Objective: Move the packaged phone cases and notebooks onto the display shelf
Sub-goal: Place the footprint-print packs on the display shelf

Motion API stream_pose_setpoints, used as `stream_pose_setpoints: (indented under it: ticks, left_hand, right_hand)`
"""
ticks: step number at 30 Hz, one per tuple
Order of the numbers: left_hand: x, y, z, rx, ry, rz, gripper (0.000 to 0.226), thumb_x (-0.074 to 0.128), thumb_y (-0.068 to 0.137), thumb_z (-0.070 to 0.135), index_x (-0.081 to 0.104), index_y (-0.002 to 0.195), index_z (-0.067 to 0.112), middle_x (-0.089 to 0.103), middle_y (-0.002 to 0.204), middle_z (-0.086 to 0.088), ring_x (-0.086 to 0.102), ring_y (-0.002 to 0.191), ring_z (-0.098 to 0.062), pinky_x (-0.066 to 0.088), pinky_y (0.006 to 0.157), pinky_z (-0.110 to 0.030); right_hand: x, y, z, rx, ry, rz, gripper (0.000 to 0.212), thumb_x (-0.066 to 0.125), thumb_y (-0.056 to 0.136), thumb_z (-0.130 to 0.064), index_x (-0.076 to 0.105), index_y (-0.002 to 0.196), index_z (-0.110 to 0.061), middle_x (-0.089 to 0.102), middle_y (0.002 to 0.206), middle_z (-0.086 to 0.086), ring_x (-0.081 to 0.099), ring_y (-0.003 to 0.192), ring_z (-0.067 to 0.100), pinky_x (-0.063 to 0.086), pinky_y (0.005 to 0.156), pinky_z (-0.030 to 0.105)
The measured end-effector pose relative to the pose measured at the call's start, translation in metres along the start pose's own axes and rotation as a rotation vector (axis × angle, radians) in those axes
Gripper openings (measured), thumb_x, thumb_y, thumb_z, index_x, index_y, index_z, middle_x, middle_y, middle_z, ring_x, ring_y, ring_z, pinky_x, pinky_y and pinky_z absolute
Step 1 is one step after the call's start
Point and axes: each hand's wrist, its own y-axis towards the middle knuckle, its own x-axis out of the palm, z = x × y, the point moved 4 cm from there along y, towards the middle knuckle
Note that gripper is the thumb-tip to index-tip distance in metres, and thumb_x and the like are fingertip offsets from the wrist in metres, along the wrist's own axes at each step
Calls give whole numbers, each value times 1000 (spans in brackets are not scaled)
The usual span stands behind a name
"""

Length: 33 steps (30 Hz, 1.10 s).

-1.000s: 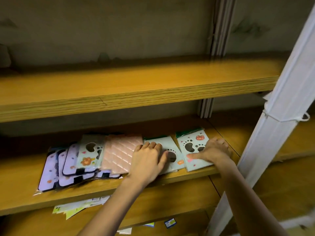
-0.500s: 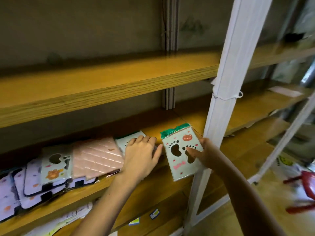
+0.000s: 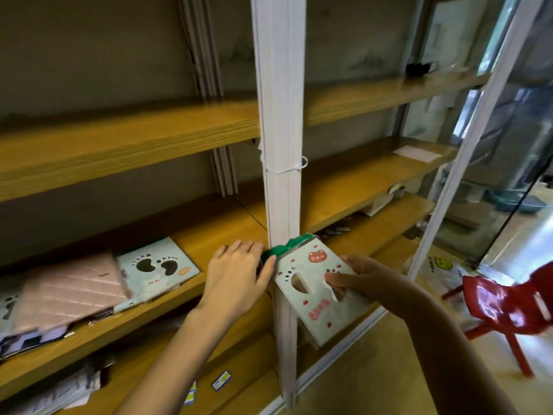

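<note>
- Far left, one pink case (image 3: 71, 289) lies flat on the wood shelf (image 3: 215, 235). It sits on top of blurry packs I cannot count.
- Just beside it lies one paw case (image 3: 158, 266), its near corner at the shelf's front edge.
- Bare wood shows between it and my left hand (image 3: 236, 277). That hand lies flat at the front edge, fingers straight, thumb by the green top of the held case (image 3: 317, 307).
- One white post (image 3: 281, 130) stands in front of the shelf.
- The held case is off the shelf and tilted, its green top at the post.
- My right hand (image 3: 368, 280) grips it, thumb on the front.
- That makes two paw cases and one pink.
- One red chair (image 3: 508, 307) stands on the floor (image 3: 389, 369), far right.
</note>
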Motion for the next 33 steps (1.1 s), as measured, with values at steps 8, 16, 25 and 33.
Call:
stream_pose_setpoints:
  ticks: [8, 16, 25, 33]
  left_hand:
    - [18, 29, 88, 11, -45, 20, 43, 30, 96, 47, 52, 124, 23, 59, 124, 4, 52, 115, -12, 39, 95, -27]
    - [37, 91, 188, 64, -100, -11, 44, 29, 96, 48, 48, 129, 26, 54, 132, 5, 46, 124, -11, 33, 106, -30]
    - [70, 186, 248, 93, -94, -43, 45, 29, 96, 47, 46, 130, 24, 52, 134, 4, 44, 127, -12, 31, 108, -34]
    - [100, 299, 273, 59, -74, -53, 44, 29, 97, 47, 48, 127, 23, 53, 132, 3, 45, 124, -13, 34, 105, -32]
  right_hand:
    - [-87, -34, 58, 19, 125, 233, 4, 56, 92, -20, 55, 92, -16, 69, 87, 1, 68, 77, 12, 57, 72, 27]
    - [-187, -65, 106, 21, 226, 429, 7, 56, 92, -17, 59, 89, -12, 71, 93, 8, 67, 81, 17, 55, 76, 32]
    - [-279, -25, 150, 20, 312, 496, 7, 57, 90, -16, 60, 85, -13, 70, 83, 3, 69, 71, 11, 56, 56, 19]
    - [-377, 59, 171, 77, 384, 547, 37, 66, 85, -19, 49, 114, -6, 67, 105, 12, 66, 88, 23, 56, 72, 32]
